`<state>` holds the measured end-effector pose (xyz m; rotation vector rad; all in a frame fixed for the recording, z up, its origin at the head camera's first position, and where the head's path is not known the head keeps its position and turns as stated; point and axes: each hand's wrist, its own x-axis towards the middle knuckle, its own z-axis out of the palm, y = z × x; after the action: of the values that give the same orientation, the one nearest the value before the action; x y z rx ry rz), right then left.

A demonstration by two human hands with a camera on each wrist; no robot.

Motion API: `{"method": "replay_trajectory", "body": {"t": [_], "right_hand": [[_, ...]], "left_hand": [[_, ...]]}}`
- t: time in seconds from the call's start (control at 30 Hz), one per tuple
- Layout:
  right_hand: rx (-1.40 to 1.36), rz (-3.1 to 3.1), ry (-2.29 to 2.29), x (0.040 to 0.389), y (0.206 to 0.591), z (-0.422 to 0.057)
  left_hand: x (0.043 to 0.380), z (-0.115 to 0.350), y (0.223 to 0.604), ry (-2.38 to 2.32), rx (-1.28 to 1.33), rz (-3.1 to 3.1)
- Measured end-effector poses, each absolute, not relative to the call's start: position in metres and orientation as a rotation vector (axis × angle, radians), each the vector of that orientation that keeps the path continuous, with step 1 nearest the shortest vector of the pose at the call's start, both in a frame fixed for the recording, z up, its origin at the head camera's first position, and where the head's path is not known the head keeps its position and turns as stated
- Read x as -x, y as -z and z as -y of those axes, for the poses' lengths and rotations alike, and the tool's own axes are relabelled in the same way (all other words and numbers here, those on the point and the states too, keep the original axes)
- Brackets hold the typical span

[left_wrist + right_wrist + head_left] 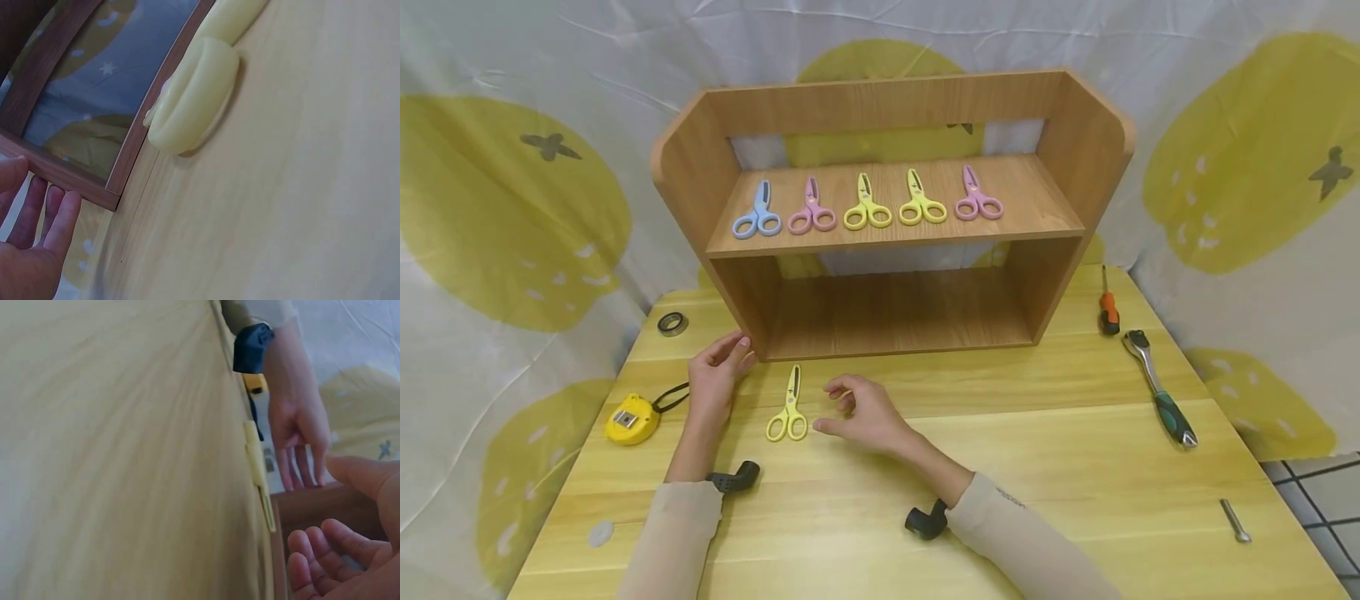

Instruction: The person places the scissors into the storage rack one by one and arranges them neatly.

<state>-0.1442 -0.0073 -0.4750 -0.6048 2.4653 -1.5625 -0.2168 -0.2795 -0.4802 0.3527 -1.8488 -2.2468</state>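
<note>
A yellow pair of scissors (792, 398) lies on the table, blades pointing at the wooden shelf (887, 310). My left hand (715, 379) is at the shelf's lower left corner, its fairly straight fingers touching the side panel. In the left wrist view, the fingertips (70, 203) meet the wooden edge (69, 181). To the right of the scissors, my right hand (868, 417) hovers with loosely bent fingers and holds nothing. On the upper board lies a row: blue scissors (762, 200), pink scissors (812, 196), two yellow scissors (865, 190) and another pink pair (973, 187).
On the left are a yellow tape measure (632, 421), a ring-shaped bearing (672, 323) and a pale disc (601, 533). Along the right side lie an orange screwdriver (1108, 308), a ratchet wrench (1161, 392) and a small metal tool (1235, 521). Patterned cloth (512, 200) hangs around the table.
</note>
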Motion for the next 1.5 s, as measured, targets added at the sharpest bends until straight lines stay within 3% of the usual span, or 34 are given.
{"method": "replay_trajectory", "body": {"t": [1.13, 1.5], "right_hand": [[0.577, -2.778, 1.084, 0.147, 0.501, 0.06], [0.5, -2.661, 1.244, 0.147, 0.489, 0.054]], "left_hand": [[0.218, 0.28, 0.481, 2.246, -0.363, 1.861], [0.218, 0.281, 0.483, 2.244, -0.346, 1.866]]}}
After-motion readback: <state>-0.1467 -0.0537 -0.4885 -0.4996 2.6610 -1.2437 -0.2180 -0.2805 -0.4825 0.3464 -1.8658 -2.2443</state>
